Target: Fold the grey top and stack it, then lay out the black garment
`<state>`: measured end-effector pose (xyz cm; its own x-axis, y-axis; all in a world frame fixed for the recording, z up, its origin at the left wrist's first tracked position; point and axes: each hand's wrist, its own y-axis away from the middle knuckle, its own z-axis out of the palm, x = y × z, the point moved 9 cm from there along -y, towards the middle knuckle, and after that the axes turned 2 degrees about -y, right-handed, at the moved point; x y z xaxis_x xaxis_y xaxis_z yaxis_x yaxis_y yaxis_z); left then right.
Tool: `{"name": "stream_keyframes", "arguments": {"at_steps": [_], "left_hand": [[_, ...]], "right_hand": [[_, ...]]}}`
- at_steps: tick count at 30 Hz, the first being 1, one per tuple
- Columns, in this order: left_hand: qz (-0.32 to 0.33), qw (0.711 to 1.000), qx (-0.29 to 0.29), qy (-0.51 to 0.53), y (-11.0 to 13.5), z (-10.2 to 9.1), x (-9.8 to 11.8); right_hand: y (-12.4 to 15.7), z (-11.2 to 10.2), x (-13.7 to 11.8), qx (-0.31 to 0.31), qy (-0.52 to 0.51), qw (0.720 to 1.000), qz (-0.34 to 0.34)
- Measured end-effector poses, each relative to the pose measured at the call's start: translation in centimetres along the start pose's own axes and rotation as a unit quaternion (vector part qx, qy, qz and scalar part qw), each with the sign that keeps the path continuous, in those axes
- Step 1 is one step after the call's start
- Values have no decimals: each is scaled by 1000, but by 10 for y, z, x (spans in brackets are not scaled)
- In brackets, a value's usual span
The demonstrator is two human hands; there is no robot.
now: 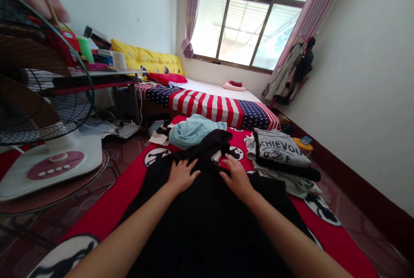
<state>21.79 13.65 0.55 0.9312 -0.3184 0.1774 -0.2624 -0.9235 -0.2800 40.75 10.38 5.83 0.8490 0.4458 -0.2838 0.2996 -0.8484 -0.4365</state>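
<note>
A black hooded garment lies spread over a red cover with round black-and-white prints. My left hand rests on its upper left part, fingers spread and pressed flat. On the other side, my right hand is near the neck opening, its fingers apart and slightly raised; whether it touches the cloth is hard to tell. The hood points away from me, and a small white patch shows beside it. Just beyond lies a crumpled light blue garment.
To the right sits a stack of folded clothes topped by a grey printed shirt. A fan stands on a round stool at the left, before a cluttered desk. A bed with a stars-and-stripes cover is under the window.
</note>
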Motion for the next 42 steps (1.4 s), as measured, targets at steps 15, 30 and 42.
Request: {"name": "stream_keyframes", "arguments": {"at_steps": [15,30,42], "left_hand": [[-53,995,79,24,3,-14,-22],[31,999,-10,-26,-19,5,-71],[54,997,-13,-63,7,1,-74]], "right_hand": [[24,19,17,7,54,998,-5],[32,33,115,-116,84,985,100],[139,-23,129,-116,166,963,177]]}}
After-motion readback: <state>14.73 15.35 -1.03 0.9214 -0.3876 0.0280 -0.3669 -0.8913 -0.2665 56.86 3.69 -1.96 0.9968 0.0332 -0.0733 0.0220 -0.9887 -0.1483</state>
